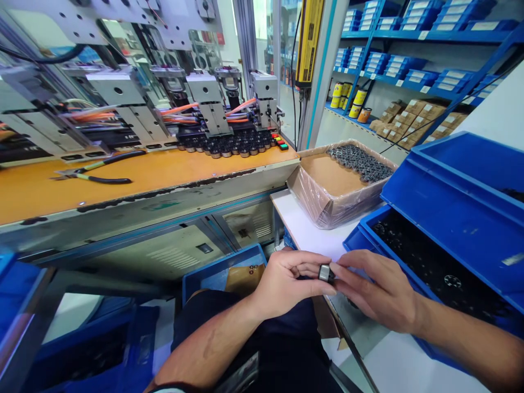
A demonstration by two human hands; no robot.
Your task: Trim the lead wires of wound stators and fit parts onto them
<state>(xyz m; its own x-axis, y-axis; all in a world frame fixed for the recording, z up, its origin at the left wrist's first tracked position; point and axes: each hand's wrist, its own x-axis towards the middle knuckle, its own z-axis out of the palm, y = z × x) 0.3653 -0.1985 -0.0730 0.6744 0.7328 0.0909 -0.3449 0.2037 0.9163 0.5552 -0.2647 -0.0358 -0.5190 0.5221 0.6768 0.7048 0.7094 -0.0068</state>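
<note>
Between the fingertips [326,287] sits a small, silver-and-black part [325,273].

The orange-topped counter [176,170], its near edge chipped, carries pliers [96,165] at left, nearer than the metal machine units [141,123] along its far side. Toward its right end sit closely packed dark round parts [229,144], small coloured buttons [280,143] just beside them. The white counter [301,225] on the right bears a plastic-wrapped carton [321,202] and, farther right, a blue bin [370,232].
</note>
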